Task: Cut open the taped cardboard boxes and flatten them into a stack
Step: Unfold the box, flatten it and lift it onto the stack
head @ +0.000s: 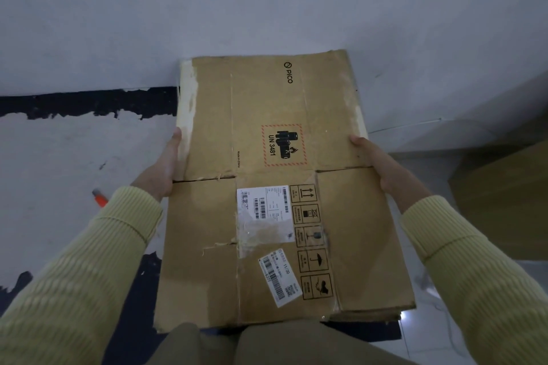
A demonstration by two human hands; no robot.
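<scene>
- Cardboard [267,133], flattened, fills the middle of the head view, lying flat above the person's knees [237,344] with its far end near the wall [267,3].
- Left hand [161,169] clamps the cardboard's left edge, thumb up along the torn pale strip there.
- Right hand [375,160] clamps the right edge at about the same level, fingers curled over onto the top face.
- Both sleeves [89,261] are ribbed and pale yellow.
- Print on the top face reads "PICO" and "UN 3481" inside a red dashed square (battery warning mark).
- White label [264,204] with barcodes sits near the centre, partly peeled; a smaller label [278,278] lies tilted below it, beside a column of handling symbols.
- More flat layers show under the near right corner.
- Orange-tipped tool [99,198] lies on the floor [59,145] to the left, partly hidden by the left sleeve.
- Another brown box [504,195] stands at the right edge.
</scene>
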